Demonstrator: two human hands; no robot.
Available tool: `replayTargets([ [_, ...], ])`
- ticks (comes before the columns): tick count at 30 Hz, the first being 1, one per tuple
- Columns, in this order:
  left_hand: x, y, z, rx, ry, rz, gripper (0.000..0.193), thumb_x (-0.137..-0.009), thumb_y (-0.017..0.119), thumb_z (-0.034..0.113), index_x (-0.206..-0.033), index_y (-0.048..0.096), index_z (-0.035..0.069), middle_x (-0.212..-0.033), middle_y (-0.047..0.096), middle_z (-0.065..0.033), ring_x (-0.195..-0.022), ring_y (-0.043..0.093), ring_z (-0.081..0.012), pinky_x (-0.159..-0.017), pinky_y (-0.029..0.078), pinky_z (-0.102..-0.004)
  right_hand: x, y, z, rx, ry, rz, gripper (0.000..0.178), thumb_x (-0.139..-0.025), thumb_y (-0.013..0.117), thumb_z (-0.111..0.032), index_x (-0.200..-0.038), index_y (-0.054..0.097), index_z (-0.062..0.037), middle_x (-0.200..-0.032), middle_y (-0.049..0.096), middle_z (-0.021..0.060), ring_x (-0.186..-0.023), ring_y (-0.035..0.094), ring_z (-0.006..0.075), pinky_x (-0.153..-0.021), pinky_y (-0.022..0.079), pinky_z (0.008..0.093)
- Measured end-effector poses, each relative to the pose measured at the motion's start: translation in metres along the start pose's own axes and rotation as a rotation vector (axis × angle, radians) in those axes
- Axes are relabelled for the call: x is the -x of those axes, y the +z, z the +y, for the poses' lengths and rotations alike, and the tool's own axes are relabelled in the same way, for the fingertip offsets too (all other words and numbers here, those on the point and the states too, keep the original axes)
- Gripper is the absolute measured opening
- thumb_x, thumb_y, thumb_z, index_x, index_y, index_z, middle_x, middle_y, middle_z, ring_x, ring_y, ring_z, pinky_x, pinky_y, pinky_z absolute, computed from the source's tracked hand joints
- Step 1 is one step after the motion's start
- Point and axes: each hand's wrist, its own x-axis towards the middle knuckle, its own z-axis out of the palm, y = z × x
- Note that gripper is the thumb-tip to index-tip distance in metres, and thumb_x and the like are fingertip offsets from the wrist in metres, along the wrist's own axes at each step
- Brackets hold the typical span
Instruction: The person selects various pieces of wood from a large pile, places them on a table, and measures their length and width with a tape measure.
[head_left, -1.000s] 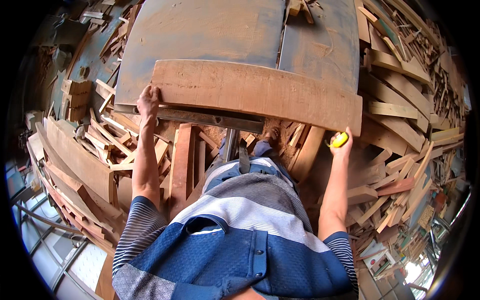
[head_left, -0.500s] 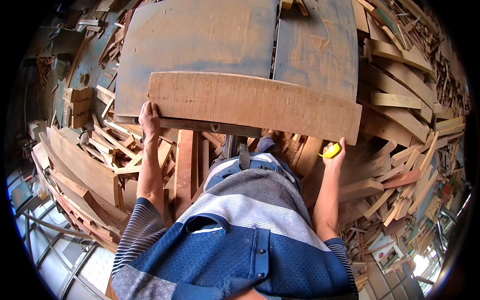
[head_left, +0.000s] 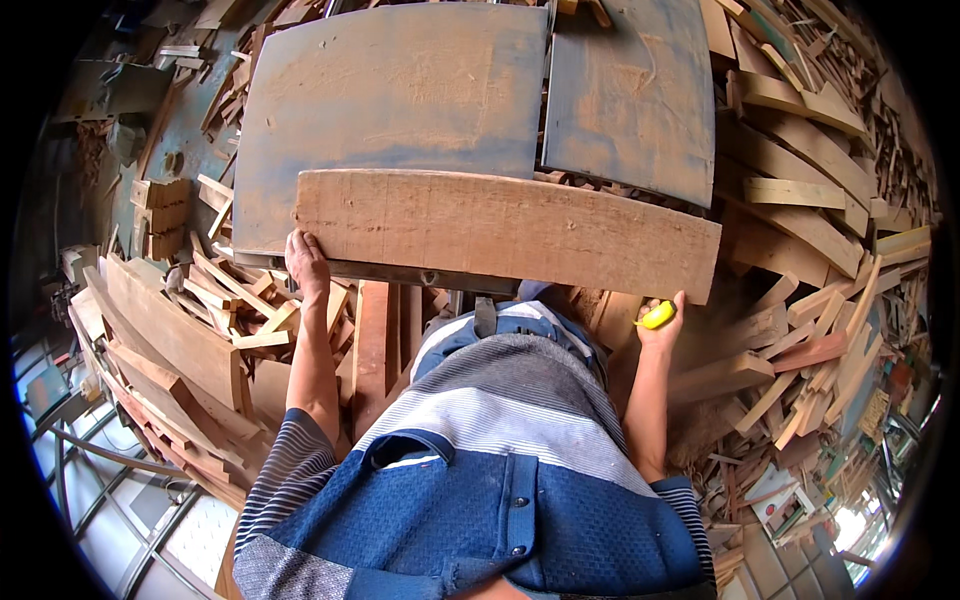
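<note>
A broad wooden plank (head_left: 510, 230) lies crosswise along the near edge of a metal machine table (head_left: 390, 100), its right end reaching past the table's corner. My left hand (head_left: 308, 266) is closed on the plank's lower left corner, thumb and fingers at its end. At the plank's lower right corner is my right hand (head_left: 664, 322), with a yellow tape measure (head_left: 657, 315) held in the palm. Its fingertips touch the plank's edge. The fingers' undersides are partly hidden.
Curved boards (head_left: 810, 205) are stacked on the right, with loose offcuts (head_left: 820, 370) below them. On the left stand large boards (head_left: 175, 330) and a heap of wood strips (head_left: 240, 295). An upright reddish beam (head_left: 373, 350) is close by my left forearm.
The plank has come toward me together with both hands, baring a strip of the table's right-hand near edge. The tape measure remains in my right hand.
</note>
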Motion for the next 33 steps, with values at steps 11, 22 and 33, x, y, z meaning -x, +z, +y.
replayTargets([
  [11, 0.04, -0.026, -0.023, -0.087, -0.046, -0.075, 0.028, -0.103, 0.053, 0.024, -0.122, 0.06, 0.006, -0.122, 0.062, -0.0172, -0.11, 0.058, -0.0395, -0.091, 0.045, -0.0502, 0.013, -0.021, 0.009, 0.007, -0.038, 0.039, 0.036, -0.094, 0.067, -0.054, -0.087, 0.061, -0.0199, -0.063, 0.063, 0.0033, -0.053, 0.06, 0.0188, -0.045, 0.048, 0.0345],
  [22, 0.064, -0.046, -0.015, 0.049, -0.143, 0.002, 0.032, -0.101, 0.055, 0.02, -0.122, 0.056, -0.004, -0.126, 0.056, -0.0251, -0.118, 0.053, -0.0441, -0.101, 0.044, -0.0488, 0.033, -0.042, 0.014, 0.064, -0.001, 0.032, 0.037, -0.093, 0.066, -0.056, -0.096, 0.065, -0.0196, -0.068, 0.065, -0.0002, -0.055, 0.062, 0.0163, -0.044, 0.047, 0.0315],
  [33, 0.003, -0.091, 0.022, 0.317, -0.18, 0.011, 0.057, -0.092, 0.073, 0.04, -0.127, 0.06, -0.002, -0.124, 0.06, -0.022, -0.108, 0.062, -0.0319, -0.093, 0.051, -0.0417, 0.069, 0.008, -0.051, 0.423, -0.177, 0.225, 0.05, -0.082, 0.076, -0.062, -0.109, 0.06, -0.0228, -0.076, 0.061, -0.0023, -0.059, 0.06, 0.0125, -0.046, 0.042, 0.0275],
])
